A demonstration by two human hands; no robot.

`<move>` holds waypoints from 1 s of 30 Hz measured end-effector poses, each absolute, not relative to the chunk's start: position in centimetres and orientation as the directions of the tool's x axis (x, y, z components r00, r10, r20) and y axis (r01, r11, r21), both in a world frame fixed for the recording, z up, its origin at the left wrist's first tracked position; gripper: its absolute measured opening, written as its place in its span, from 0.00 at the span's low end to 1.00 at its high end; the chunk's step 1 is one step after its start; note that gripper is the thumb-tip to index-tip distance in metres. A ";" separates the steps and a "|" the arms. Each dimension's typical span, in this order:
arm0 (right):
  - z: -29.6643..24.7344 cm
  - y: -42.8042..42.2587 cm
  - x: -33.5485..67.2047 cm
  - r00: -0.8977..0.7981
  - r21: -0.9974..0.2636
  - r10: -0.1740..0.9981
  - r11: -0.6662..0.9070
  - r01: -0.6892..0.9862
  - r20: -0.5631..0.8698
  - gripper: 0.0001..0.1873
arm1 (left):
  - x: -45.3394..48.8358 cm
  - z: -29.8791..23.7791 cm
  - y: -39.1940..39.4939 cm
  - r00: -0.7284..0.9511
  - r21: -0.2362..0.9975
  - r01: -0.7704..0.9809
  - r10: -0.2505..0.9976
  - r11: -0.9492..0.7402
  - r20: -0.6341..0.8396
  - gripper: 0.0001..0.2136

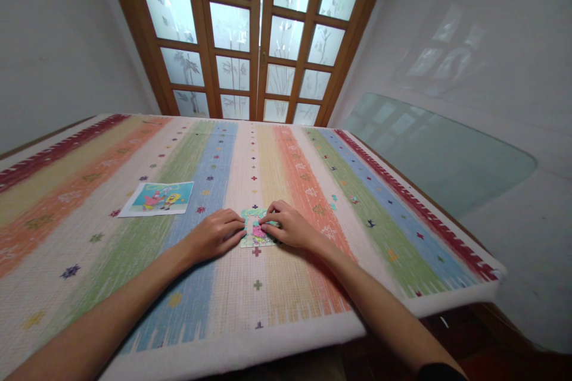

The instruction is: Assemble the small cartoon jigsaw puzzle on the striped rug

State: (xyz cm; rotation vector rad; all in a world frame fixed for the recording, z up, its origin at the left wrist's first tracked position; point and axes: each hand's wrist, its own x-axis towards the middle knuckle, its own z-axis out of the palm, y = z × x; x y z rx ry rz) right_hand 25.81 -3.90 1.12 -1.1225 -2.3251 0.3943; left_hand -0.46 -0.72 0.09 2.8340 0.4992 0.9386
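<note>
A small, partly assembled jigsaw puzzle (256, 241) lies flat near the front middle of the table, with pink, green and teal parts. Pale cloth shows through a gap in its upper left. My left hand (218, 232) rests along its left edge, fingers together and curled against the border. Over the right side, my right hand (289, 226) bends its thumb and forefinger together on a jigsaw piece, mostly hidden by the fingers. Off to the left is a printed cartoon picture (157, 198) with a pink and a yellow figure.
Several loose jigsaw pieces (333, 206) lie to the right of the puzzle, and another small piece (354, 199) sits beyond them. A striped tablecloth (187, 303) covers the table. Wooden glass-paned doors (258, 71) stand behind it, and a white wall (527, 89) flanks the right.
</note>
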 end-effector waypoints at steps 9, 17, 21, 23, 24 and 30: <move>0.4 -3.8 24.0 -0.502 -0.470 0.793 0.609 0.639 0.344 0.04 | -0.5 0.1 -0.8 0.753 0.228 0.288 0.367 -0.930 0.547 0.09; 1.0 -4.1 24.2 -0.467 -0.498 0.808 0.590 0.636 0.361 0.09 | -0.5 0.0 -0.7 0.756 0.207 0.286 0.353 -0.936 0.551 0.09; 1.0 -4.3 24.5 -0.471 -0.479 0.802 0.597 0.644 0.366 0.05 | -0.5 -0.1 -0.7 0.755 0.214 0.281 0.354 -0.935 0.552 0.09; 0.9 -4.4 24.4 -0.484 -0.461 0.792 0.610 0.644 0.371 0.06 | -0.5 -0.1 -0.7 0.757 0.211 0.282 0.352 -0.936 0.550 0.09; 0.8 -4.5 24.3 -0.492 -0.449 0.786 0.618 0.646 0.375 0.06 | -0.5 -0.1 -0.7 0.757 0.208 0.282 0.351 -0.936 0.551 0.09; 0.7 -4.5 23.8 -0.551 -0.365 0.740 0.671 0.645 0.386 0.08 | -0.5 -0.1 -0.7 0.758 0.194 0.291 0.350 -0.937 0.550 0.08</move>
